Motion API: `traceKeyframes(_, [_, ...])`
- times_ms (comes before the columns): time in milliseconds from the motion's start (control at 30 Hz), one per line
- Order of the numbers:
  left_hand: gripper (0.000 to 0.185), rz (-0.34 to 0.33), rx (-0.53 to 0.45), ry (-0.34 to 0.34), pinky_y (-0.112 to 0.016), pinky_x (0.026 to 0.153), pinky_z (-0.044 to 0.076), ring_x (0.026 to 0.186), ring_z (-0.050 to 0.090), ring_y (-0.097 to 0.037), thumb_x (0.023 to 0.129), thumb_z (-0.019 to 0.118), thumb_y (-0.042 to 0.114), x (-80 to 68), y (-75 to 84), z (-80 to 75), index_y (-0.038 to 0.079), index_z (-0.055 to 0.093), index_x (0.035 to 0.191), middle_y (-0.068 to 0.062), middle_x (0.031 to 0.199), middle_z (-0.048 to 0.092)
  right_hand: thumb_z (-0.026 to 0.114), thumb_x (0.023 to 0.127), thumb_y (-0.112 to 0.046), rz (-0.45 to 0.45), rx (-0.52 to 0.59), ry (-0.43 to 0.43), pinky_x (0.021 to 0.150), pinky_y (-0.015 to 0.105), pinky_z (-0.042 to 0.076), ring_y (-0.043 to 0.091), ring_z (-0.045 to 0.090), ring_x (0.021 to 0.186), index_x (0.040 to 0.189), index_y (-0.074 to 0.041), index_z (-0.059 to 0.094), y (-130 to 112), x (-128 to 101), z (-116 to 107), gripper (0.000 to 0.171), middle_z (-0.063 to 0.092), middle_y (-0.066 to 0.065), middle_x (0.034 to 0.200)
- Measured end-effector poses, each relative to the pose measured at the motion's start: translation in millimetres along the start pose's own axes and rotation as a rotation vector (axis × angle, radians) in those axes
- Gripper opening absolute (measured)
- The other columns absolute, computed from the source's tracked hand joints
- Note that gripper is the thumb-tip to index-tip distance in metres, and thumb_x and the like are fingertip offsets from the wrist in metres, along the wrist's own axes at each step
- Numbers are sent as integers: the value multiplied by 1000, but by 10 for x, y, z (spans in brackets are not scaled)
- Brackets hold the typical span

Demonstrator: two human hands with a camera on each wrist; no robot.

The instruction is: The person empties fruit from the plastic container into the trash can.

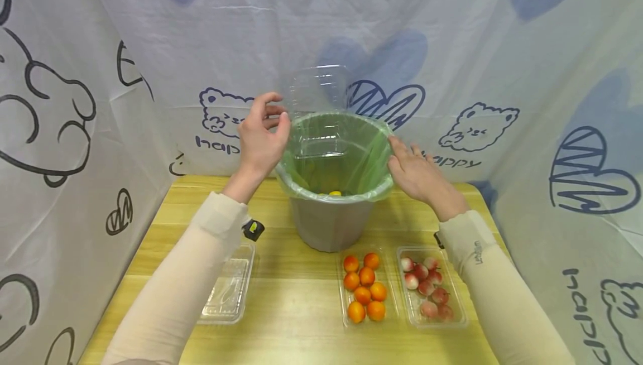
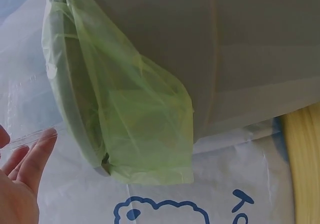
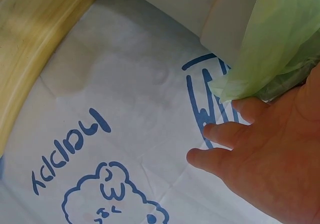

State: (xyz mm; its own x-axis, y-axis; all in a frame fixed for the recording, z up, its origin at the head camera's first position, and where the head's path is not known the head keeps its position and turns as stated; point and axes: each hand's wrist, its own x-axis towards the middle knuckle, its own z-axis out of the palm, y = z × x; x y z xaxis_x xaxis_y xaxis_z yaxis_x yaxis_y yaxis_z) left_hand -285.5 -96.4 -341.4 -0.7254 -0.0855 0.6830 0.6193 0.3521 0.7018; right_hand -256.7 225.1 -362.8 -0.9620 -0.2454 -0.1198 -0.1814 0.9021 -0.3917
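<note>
Printed white sheets (image 1: 281, 30) on three sides, wood-look tabletop (image 1: 291, 298), grey bin (image 1: 329, 225) sitting on it. Clear plastic container (image 1: 321, 94) is up at the bin's mouth, left edge pinched in the left grip (image 1: 262, 137); right grip (image 1: 416, 172) touches the rim, fingers extended.

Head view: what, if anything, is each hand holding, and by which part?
The left hand pinches a clear plastic container by its edge on that hand's side. The right hand rests at the bin rim, with no grip visible.
</note>
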Motion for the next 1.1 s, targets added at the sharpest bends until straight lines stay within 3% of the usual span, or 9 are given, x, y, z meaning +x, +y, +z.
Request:
traceKeyframes(167, [30, -17, -9, -13, -16, 69, 63, 87, 79, -39, 99, 63, 0, -1, -6, -59, -3, 62, 128, -26, 105, 75, 6, 109, -44, -3, 6, 4, 130, 71, -5, 52, 0, 161, 171, -18, -2, 1, 0, 7, 68, 3, 12, 178])
traceKeyframes(300, [30, -44, -50, -21, -16, 60, 61, 83, 78, -39, 101, 60, 0, 10, -13, -124, -3, 60, 131, -26, 105, 73, 6, 109, -44, -1, 8, 4, 130, 71, -5, 52, 0, 161, 171, -18, -2, 2, 2, 13, 68, 2, 10, 178])
traceKeyframes(467, [29, -106, -88, -7, -23, 57, 63, 80, 75, -9, 102, 59, 2, 20, -24, -216, 0, 61, 131, -21, 106, 73, 7, 109, -43, -2, 8, 4, 130, 72, -4, 52, 1, 161, 171, -18, -2, 4, 2, 13, 67, 2, 9, 179])
traceKeyframes(567, [29, -131, -100, 6, -24, 57, 64, 79, 72, 2, 102, 59, 4, 18, -39, -274, 2, 61, 131, -20, 106, 73, 7, 109, -42, -2, 9, 5, 130, 72, -4, 52, 2, 161, 171, -17, -1, 8, 5, 13, 67, 3, 10, 179])
traceKeyframes(867, [29, -234, -178, 42, -29, 62, 67, 80, 76, -6, 103, 59, 6, 14, -78, -444, 7, 62, 132, -2, 101, 70, 10, 109, -40, -14, 26, 16, 129, 73, -4, 53, 2, 161, 171, -16, 0, 17, 14, 22, 67, 5, 11, 178])
traceKeyframes(1100, [29, -268, -192, 56, -27, 63, 67, 83, 77, -5, 104, 59, 8, -34, -97, -541, 10, 61, 133, -1, 103, 71, 8, 109, -41, -17, 28, 11, 129, 73, -5, 53, 1, 161, 171, -16, -1, 26, 16, 29, 67, 4, 11, 178])
